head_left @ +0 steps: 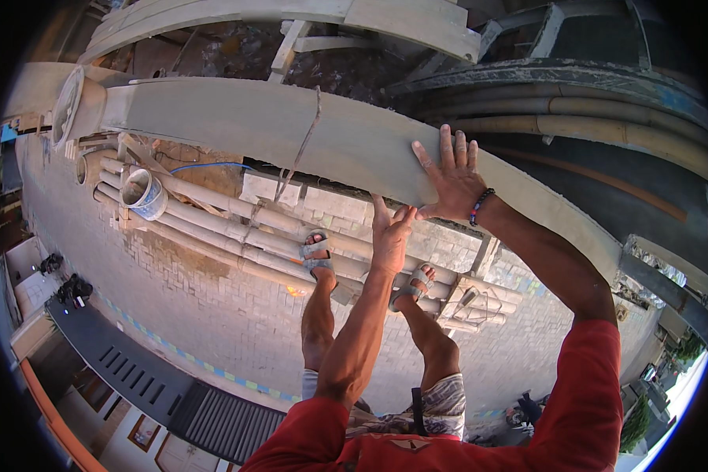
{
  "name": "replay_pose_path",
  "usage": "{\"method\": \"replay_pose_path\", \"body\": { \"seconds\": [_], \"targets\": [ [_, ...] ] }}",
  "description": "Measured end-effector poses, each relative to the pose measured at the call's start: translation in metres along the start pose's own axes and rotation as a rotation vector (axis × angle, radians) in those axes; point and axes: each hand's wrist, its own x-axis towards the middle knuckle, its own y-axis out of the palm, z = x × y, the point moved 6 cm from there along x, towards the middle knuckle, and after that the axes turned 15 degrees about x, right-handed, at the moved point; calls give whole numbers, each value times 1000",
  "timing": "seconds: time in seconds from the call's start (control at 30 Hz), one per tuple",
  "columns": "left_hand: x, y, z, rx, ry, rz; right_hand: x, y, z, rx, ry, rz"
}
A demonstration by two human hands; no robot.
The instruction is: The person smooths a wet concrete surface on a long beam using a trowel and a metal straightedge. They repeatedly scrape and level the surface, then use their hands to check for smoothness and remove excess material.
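Note:
A long grey plastered beam (236,118) runs across in front of me, its surface smooth and pale. My right hand (452,181) lies spread on the beam's face, its fingers stretched out and dusty with a pale coating. Just left of it and lower, my left hand (391,240) is raised to the beam's lower edge. Its fingers are extended and apart, partly turned from view, and no tool shows in it. The thumb of my right hand comes close to the left fingertips; whether they touch I cannot tell.
My sandalled feet stand on tied bamboo poles (212,224) above a paved ground (189,307). A stained bucket (144,195) rests on the poles at left. A thin tie (303,145) crosses the beam. More bamboo (590,126) lies behind at right.

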Motion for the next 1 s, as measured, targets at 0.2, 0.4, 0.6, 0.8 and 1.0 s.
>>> {"method": "replay_pose_path", "body": {
  "seconds": [0.2,0.4,0.6,0.8,1.0],
  "targets": [
    [1,-4,6,-23,-11,20,2,-1,1,2,3,-8],
    [0,-3,6,35,-94,-28,1,-3,1,2,-12,-27],
    [-1,-8,12,34,-32,-7,2,-1,-1,3,-9,-22],
    [-3,-30,29,69,-38,-68,1,-2,-2,17,-3,-27],
    [-42,-62,-8,333,-22,-425,0,-2,-3,20,8,-6]
  ]
}}
